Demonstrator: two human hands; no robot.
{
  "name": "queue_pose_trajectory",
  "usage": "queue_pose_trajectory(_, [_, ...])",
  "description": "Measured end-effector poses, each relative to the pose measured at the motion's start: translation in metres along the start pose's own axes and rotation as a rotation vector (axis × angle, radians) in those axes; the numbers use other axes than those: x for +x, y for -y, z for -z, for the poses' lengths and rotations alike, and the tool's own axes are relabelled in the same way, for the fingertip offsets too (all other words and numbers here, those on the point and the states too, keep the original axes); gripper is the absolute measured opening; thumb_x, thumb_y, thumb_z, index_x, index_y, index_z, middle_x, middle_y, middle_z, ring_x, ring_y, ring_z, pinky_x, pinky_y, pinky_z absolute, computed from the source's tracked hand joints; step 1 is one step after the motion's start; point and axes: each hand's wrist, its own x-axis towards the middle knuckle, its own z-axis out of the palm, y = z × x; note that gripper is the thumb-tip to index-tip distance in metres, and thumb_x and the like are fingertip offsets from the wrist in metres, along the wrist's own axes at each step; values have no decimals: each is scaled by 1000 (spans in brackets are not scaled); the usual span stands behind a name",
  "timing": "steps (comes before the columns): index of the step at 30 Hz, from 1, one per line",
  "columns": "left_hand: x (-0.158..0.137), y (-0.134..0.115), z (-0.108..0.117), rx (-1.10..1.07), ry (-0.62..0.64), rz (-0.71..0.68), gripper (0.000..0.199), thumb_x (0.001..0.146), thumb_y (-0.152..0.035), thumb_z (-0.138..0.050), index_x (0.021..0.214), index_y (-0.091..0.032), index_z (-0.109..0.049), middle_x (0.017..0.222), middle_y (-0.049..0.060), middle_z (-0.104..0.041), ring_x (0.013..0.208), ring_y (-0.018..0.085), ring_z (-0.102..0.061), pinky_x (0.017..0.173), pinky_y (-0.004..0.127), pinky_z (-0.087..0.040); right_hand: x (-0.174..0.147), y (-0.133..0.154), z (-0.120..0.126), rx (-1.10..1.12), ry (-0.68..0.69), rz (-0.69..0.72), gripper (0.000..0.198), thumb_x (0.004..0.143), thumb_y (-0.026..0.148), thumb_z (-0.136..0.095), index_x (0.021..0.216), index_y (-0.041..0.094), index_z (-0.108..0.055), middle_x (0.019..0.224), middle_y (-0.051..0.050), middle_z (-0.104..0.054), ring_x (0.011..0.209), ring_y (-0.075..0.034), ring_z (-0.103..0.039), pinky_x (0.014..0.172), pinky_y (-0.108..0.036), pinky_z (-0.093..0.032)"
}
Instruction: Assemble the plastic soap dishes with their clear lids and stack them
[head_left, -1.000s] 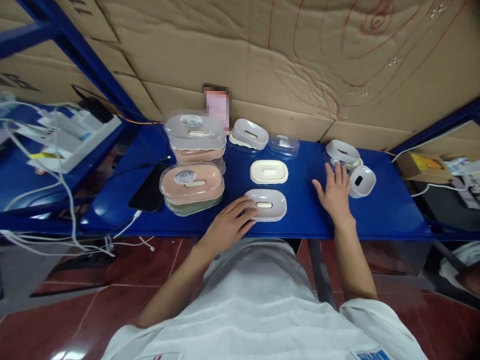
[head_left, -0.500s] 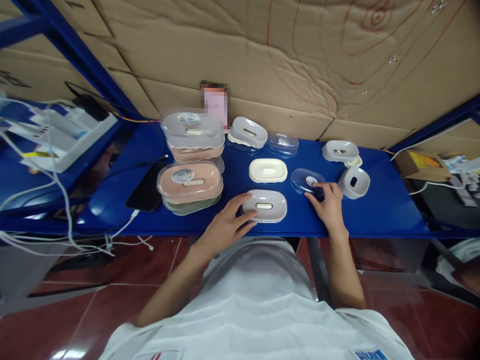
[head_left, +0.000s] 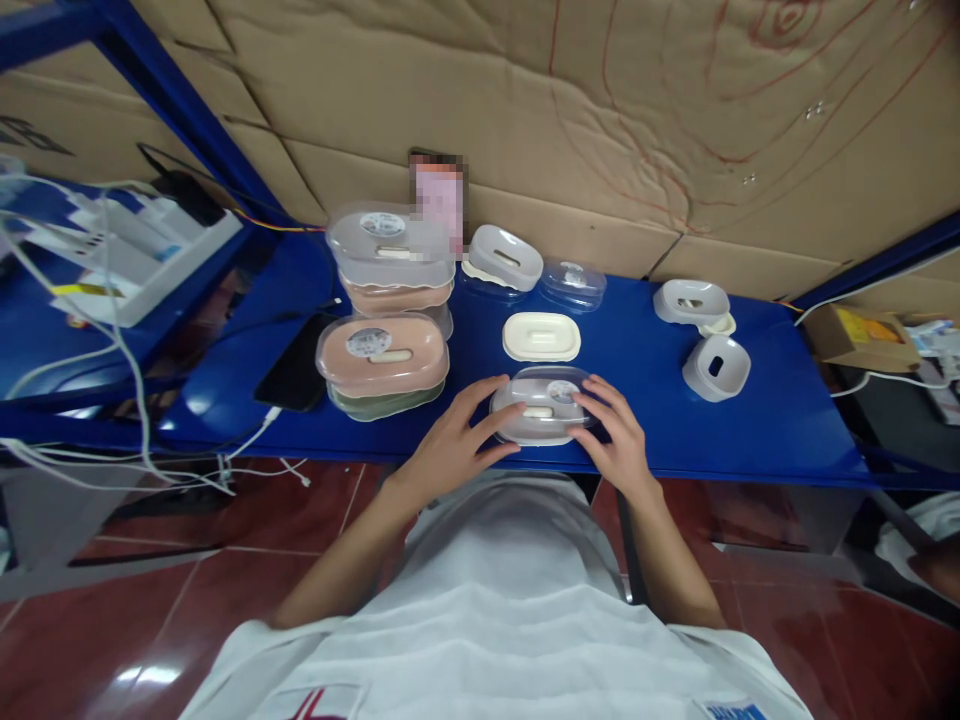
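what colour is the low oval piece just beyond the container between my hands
The low oval piece is cream, as the head view shows best.

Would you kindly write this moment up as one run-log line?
left hand: at left end of clear lid | right hand: at its right end | clear lid: over grey tray, seating unclear | cream piece: on blue table

Head view: on a blue surface [head_left: 787, 430], the right grip [head_left: 619, 440] clasps one end of a clear lid [head_left: 534, 384] over a grey oval piece [head_left: 536, 437], the left grip [head_left: 457, 440] touching the other; a cream oval piece [head_left: 541, 338] lies just beyond; stacked lidded boxes [head_left: 394, 375] stand at left; a slotted grey piece [head_left: 699, 374] at right.
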Motion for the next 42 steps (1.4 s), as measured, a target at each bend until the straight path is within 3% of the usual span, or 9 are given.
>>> queue_pose_trajectory(7, [-5,2,-3,-22,18,25,35,102,-32,-72,135,-26,-62,141,13,-63,137,28,-63,115,49,-58,1,13,-10,-25,104,122,57,105,33,-69,159,35,-53,155,-11,-60,156,-33,-48,125,-61,-49])
queue_pose_trajectory(13, [-3,-1,-2,-63,38,20,38,102,-27,-72,138,-25,-60,145,14,-61,143,29,-59,119,50,-55,-7,11,-1,-51,169,98,74,103,31,-72,168,41,-39,172,-6,-43,161,-35,-40,128,-61,-46])
queue_pose_trajectory(21, [3,-1,-3,-83,63,-9,36,104,-23,-68,139,-25,-59,146,14,-62,147,28,-57,121,50,-55,-18,8,-3,-93,124,73,80,101,26,-73,169,44,-34,173,-2,-42,160,-34,-41,128,-60,-47])
queue_pose_trajectory(27, [5,0,-4,-94,73,-12,32,105,-23,-66,137,-24,-61,146,13,-63,149,28,-56,122,50,-54,-16,9,-4,-101,110,100,81,101,23,-73,169,44,-34,173,-4,-42,160,-34,-40,128,-59,-47])
queue_pose_trajectory(31, [4,-1,-4,-68,97,23,40,106,-23,-64,145,-26,-58,154,14,-57,153,29,-52,124,51,-52,-8,9,-3,-94,152,18,74,102,30,-71,167,43,-39,179,-5,-31,164,-36,-33,127,-62,-45])
queue_pose_trajectory(35, [2,-2,-4,2,146,109,58,106,-28,-64,161,-28,-44,172,18,-36,161,34,-39,125,56,-48,-7,-4,17,-185,146,-76,56,105,38,-66,160,36,-53,171,-9,-45,154,-33,-51,123,-54,-52])
queue_pose_trajectory(39, [0,1,-6,48,225,169,51,107,-33,-63,156,-23,-52,164,18,-48,153,35,-50,123,59,-50,-10,-34,51,-501,40,-241,52,104,50,-65,152,30,-60,159,-16,-57,142,-39,-61,111,-59,-58])
queue_pose_trajectory(42, [0,2,-9,76,252,136,37,108,-33,-60,142,-21,-65,156,16,-57,146,35,-56,123,60,-49,4,-56,68,-733,37,-372,58,107,49,-58,158,23,-54,160,-23,-53,142,-46,-58,108,-66,-55])
